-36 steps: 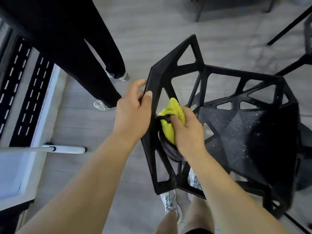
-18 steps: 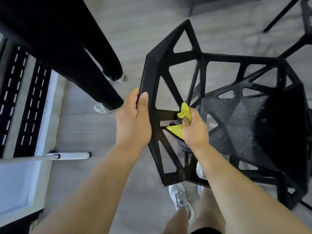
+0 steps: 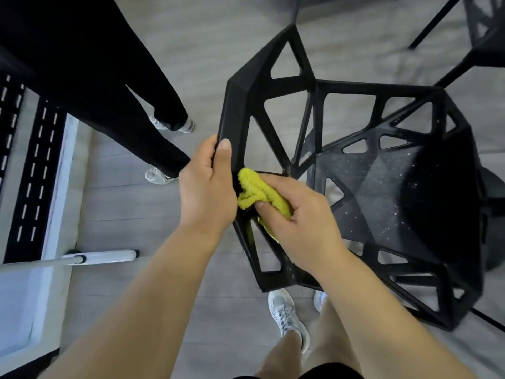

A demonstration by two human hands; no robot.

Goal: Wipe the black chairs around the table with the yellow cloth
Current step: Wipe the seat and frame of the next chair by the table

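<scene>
At far left, a white pole (image 3: 101,257) is seen, with another person's legs (image 3: 153,116) just beyond it. Next, the outer edge of the chair (image 3: 410,203) back is gripped by the left hand (image 3: 207,192), thumb laid along the front and fingers curled behind, so the frame is steadied. Just beside it, the cloth (image 3: 257,191) is held bunched in the right hand (image 3: 303,222), fingers curled round it, and is pressed against a strut low on the back. Further right, the seat is flecked with pale specks and is judged not yet wiped. For this step to be done well, the cloth should be wrapped round each strut and drawn along its length, the corners of the triangular openings being worked into, while the back is braced against the push. A second chair (image 3: 486,36) is partly seen at top right.
</scene>
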